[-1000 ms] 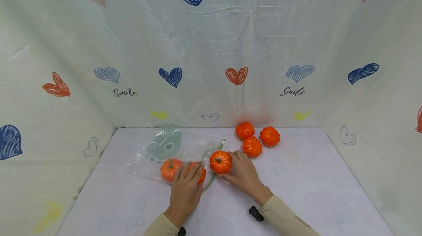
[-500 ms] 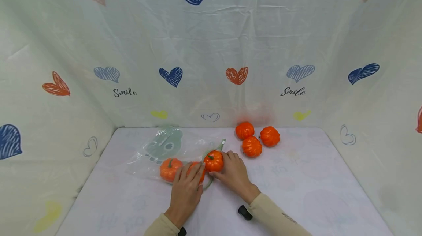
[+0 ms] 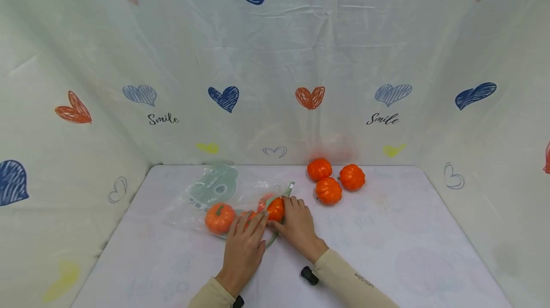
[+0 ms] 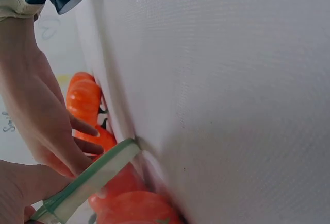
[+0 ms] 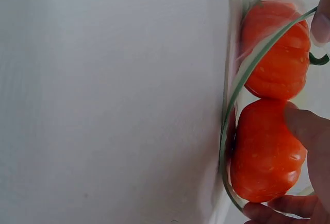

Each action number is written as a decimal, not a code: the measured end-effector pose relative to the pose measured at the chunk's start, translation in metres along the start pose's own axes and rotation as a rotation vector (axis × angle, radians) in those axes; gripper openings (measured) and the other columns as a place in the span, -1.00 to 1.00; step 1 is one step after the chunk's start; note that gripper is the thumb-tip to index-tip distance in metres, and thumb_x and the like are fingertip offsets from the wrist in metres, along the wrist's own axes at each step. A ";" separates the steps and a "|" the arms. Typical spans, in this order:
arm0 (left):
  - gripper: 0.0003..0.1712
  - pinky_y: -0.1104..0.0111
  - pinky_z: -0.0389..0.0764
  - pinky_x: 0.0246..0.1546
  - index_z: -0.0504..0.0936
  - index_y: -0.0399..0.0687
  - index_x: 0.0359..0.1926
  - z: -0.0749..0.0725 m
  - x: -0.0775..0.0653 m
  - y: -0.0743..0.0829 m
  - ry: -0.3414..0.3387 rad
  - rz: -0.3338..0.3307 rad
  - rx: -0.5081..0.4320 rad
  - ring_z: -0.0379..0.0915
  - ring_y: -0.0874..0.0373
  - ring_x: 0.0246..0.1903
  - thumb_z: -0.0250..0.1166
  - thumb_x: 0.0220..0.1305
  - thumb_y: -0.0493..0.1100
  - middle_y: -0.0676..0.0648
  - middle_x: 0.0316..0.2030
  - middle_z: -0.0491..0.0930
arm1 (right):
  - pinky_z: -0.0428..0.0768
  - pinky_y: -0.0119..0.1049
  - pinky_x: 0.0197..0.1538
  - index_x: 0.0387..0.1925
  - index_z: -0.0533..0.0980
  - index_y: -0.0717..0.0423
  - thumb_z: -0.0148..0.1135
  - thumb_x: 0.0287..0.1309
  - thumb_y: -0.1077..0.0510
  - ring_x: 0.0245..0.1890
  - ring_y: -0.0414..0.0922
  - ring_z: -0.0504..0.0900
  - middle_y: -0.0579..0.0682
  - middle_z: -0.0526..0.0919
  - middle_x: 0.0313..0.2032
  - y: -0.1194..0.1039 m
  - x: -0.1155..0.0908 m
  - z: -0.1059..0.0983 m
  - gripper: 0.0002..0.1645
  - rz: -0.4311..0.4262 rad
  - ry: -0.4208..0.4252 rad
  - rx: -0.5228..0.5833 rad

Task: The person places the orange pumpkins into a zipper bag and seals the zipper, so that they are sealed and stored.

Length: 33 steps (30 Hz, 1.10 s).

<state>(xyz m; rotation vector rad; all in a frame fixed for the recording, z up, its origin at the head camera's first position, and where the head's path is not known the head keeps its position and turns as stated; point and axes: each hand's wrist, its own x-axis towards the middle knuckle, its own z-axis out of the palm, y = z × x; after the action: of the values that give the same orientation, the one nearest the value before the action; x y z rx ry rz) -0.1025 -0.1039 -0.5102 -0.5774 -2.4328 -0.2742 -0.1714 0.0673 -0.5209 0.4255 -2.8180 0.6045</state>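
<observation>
My left hand (image 3: 245, 246) pinches the green-rimmed mouth of a clear zip bag (image 3: 220, 179), which lies flat with a green cartoon print. Inside is a small orange pumpkin (image 3: 220, 218); another pumpkin (image 3: 249, 218) is mostly hidden under my left fingers. At the bag's mouth, my right hand (image 3: 298, 227) grips a third pumpkin (image 3: 276, 209), whose far side shows through the plastic. The right wrist view has my thumb and fingers around this pumpkin (image 5: 265, 154), touching the one above it. The bag's green rim (image 4: 95, 180) crosses the left wrist view.
Three more orange pumpkins (image 3: 328, 191) sit close together at the back of the white table (image 3: 386, 250), right of the bag. A white cloth wall (image 3: 275, 59) with printed hearts stands behind and at both sides. A black wrist device (image 3: 309, 275) hangs by the right sleeve.
My right hand has moved left with its pumpkin, from beside the bag's mouth to partly inside it. The pumpkin at the left in the bag has shifted slightly left. My left hand stays nearly still.
</observation>
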 end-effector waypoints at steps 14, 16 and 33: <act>-0.09 -0.03 0.53 0.24 0.71 -0.13 0.23 -0.002 0.001 0.000 -0.014 -0.001 0.007 0.53 -0.13 0.19 0.77 -0.31 -0.23 -0.04 0.20 0.69 | 0.60 -0.08 -0.11 0.15 0.61 0.28 0.68 0.02 -0.13 -0.12 0.07 0.53 0.15 0.59 -0.09 -0.002 -0.003 0.007 -0.21 0.069 0.035 0.015; -0.10 -0.02 0.52 0.25 0.72 -0.14 0.23 -0.002 0.001 0.000 -0.015 -0.001 0.011 0.53 -0.13 0.19 0.76 -0.30 -0.23 -0.04 0.20 0.69 | 0.60 -0.08 -0.11 0.16 0.61 0.27 0.66 0.06 -0.13 -0.11 0.08 0.53 0.16 0.59 -0.07 -0.004 -0.001 0.008 -0.22 0.075 0.027 0.006; -0.07 0.00 0.51 0.25 0.70 -0.10 0.26 0.001 -0.001 -0.004 -0.005 0.001 0.016 0.50 -0.12 0.19 0.77 -0.30 -0.21 -0.04 0.20 0.69 | 0.61 0.11 0.10 0.14 0.53 0.29 0.70 0.02 0.07 0.11 0.24 0.50 0.28 0.53 0.11 0.064 -0.010 -0.045 -0.27 0.091 0.211 -0.034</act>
<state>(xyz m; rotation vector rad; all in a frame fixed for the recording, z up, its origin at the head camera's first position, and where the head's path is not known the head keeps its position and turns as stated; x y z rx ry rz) -0.1041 -0.1072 -0.5119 -0.5731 -2.4377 -0.2527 -0.1756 0.1444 -0.5072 0.2139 -2.6527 0.5814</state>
